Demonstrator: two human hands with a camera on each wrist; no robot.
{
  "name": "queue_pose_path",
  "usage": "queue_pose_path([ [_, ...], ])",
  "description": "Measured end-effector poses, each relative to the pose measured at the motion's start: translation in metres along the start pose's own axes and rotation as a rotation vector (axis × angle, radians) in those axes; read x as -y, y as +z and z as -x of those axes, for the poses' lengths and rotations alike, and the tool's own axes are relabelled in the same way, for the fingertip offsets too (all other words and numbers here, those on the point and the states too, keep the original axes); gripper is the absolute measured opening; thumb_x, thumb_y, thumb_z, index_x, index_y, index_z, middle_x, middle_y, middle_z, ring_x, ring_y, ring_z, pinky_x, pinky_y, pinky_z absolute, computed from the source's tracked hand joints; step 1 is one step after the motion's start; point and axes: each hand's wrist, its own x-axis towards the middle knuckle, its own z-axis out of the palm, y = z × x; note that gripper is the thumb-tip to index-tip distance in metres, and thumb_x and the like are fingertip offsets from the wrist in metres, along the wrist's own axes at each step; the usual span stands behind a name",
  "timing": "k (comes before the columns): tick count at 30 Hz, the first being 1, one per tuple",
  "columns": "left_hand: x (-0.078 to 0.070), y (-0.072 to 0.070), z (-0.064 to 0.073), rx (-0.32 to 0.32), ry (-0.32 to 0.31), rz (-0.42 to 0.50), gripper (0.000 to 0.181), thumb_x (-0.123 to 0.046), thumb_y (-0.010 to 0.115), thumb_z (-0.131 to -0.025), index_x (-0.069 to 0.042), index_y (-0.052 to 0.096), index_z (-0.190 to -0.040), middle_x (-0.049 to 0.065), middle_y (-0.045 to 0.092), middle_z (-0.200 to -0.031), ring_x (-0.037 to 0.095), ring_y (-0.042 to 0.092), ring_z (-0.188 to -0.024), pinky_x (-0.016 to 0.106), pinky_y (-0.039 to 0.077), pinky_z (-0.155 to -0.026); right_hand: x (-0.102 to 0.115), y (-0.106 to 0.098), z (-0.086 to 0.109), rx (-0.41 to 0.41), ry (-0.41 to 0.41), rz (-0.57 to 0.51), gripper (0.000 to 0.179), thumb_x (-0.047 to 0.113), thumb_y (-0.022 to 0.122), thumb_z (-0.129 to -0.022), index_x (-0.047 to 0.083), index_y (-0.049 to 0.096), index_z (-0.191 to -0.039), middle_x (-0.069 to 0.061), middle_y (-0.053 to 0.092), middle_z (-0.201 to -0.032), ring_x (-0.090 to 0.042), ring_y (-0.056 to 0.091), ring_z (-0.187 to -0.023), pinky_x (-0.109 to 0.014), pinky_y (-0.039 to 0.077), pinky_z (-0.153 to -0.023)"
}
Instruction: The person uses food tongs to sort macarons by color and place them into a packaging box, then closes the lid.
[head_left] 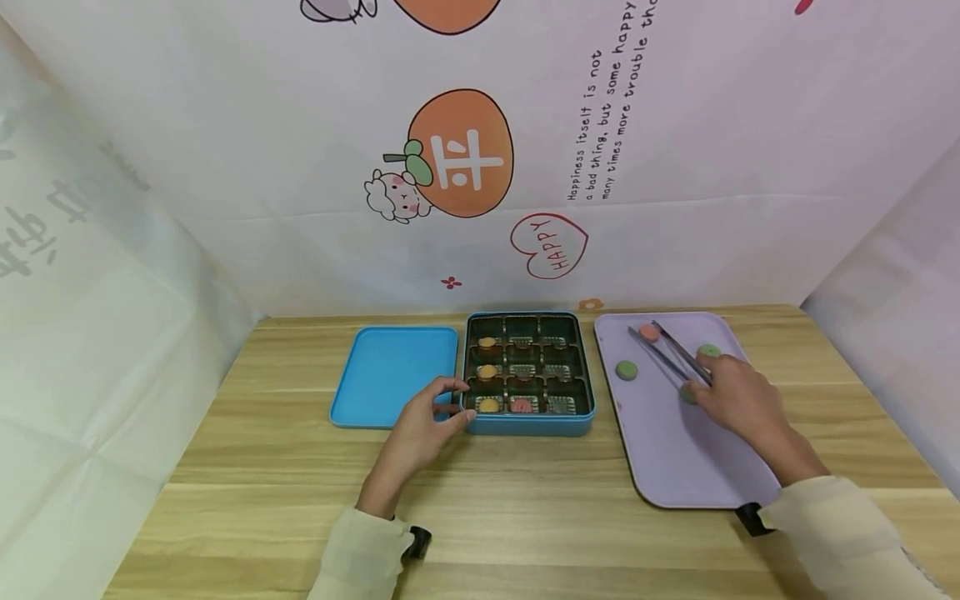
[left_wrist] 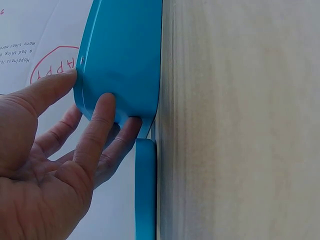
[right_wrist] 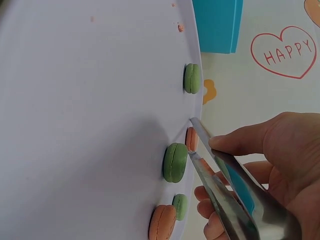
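Note:
My right hand holds metal tongs over the lilac tray. Parted tong tips stand on either side of a pink macaron near the tray's far edge. Green macarons lie around it, and another pinkish macaron shows in the right wrist view. My left hand touches the near left corner of the blue tin, its fingers mostly straight and the thumb at the rim. In the tin's compartments sit yellow macarons down the left column and a pink macaron front middle.
A blue lid lies flat left of the tin, close beside it. The wooden table ends at a printed cloth backdrop. Pink crumbs dot the tray in the right wrist view.

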Motion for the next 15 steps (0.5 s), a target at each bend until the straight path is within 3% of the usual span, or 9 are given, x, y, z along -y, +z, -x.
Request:
queue_pose_path([
  [9,-0.0004,-0.0001,-0.0001,-0.002,0.006,-0.004,0.034,-0.023,0.075,-0.099,-0.019,0.064,-0.131,0.014,0.058,-0.15,0.033,0.069,-0.122,0.041,0.059,-0.082,0.0006,-0.0006,0.0014,0.014,0.0,-0.009,0.015,0.018,0.065,-0.097,0.007,0.059,-0.088,-0.013,0.056,-0.077,-0.029,0.052,-0.068,-0.038,0.037,-0.053],
  [15,-0.0007,0.0001,0.0003,-0.005,0.017,-0.002,0.034,-0.023,0.075,-0.099,-0.018,0.064,-0.131,0.015,0.059,-0.149,0.033,0.07,-0.121,0.045,0.059,-0.085,0.0016,-0.0024,0.0032,0.028,0.003,-0.01,0.011,0.016,0.065,-0.098,0.006,0.062,-0.095,-0.014,0.058,-0.08,-0.03,0.054,-0.069,-0.04,0.039,-0.054],
])
